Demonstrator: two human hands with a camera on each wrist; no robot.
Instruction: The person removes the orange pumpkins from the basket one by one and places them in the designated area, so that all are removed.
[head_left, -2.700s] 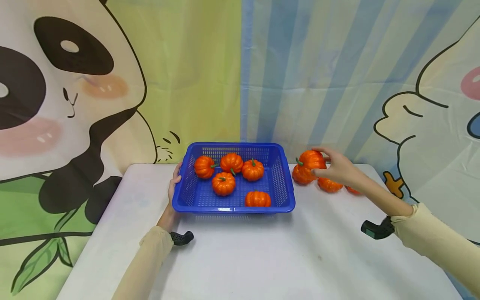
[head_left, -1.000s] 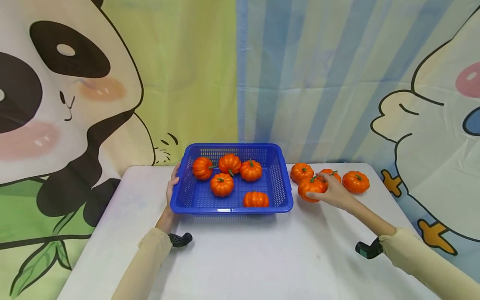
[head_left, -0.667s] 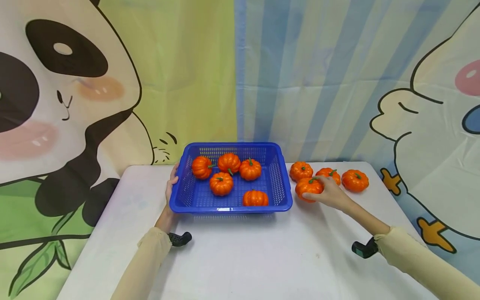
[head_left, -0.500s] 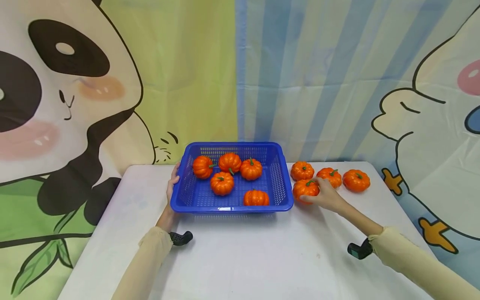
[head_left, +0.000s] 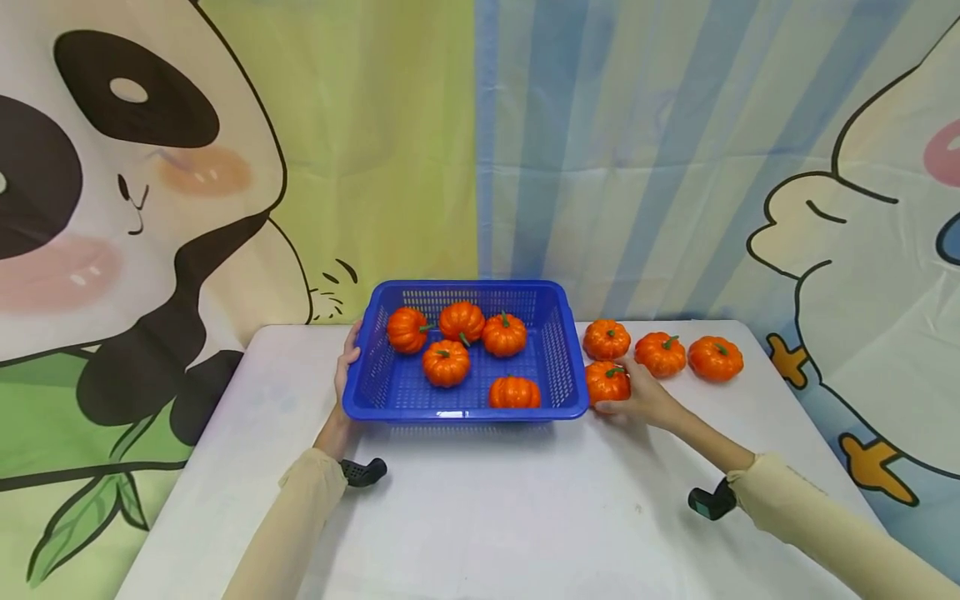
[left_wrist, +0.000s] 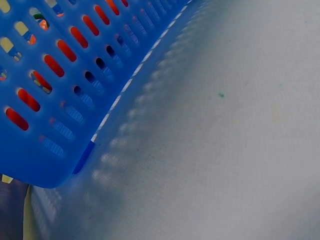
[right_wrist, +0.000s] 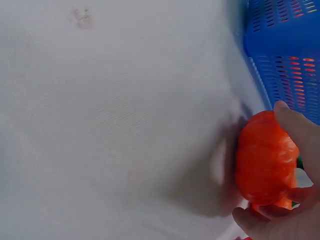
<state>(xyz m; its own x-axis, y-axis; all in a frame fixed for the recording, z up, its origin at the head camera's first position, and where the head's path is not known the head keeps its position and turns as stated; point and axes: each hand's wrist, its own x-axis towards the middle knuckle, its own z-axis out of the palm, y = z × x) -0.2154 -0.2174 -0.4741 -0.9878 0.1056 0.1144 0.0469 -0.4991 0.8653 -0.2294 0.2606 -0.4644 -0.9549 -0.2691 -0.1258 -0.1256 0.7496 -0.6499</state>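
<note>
My left hand [head_left: 344, 372] rests against the left side of a blue plastic basket [head_left: 465, 414], its fingers along the outer wall. In the left wrist view the basket's slotted wall [left_wrist: 50, 135] fills the upper left, and the hand is out of sight. Several orange toy pumpkins lie in the basket, one [head_left: 446, 364] near the middle. Just outside the basket's right wall, my right hand [head_left: 643, 398] holds another pumpkin [head_left: 606, 383] between thumb and fingers. The right wrist view shows this pumpkin [right_wrist: 265, 160] with the thumb on one side and curled fingers opposite.
Three more pumpkins stand along the table's back edge: one [head_left: 607, 339] right behind the held one, one [head_left: 660, 355] beside it, and one [head_left: 716, 358] farthest right. A cartoon-printed curtain [head_left: 420, 150] hangs behind the white table [head_left: 510, 517].
My right hand has lowered its pumpkin from above the back ones toward the tabletop, then shifted it left beside the basket. The left hand and the basket stay put.
</note>
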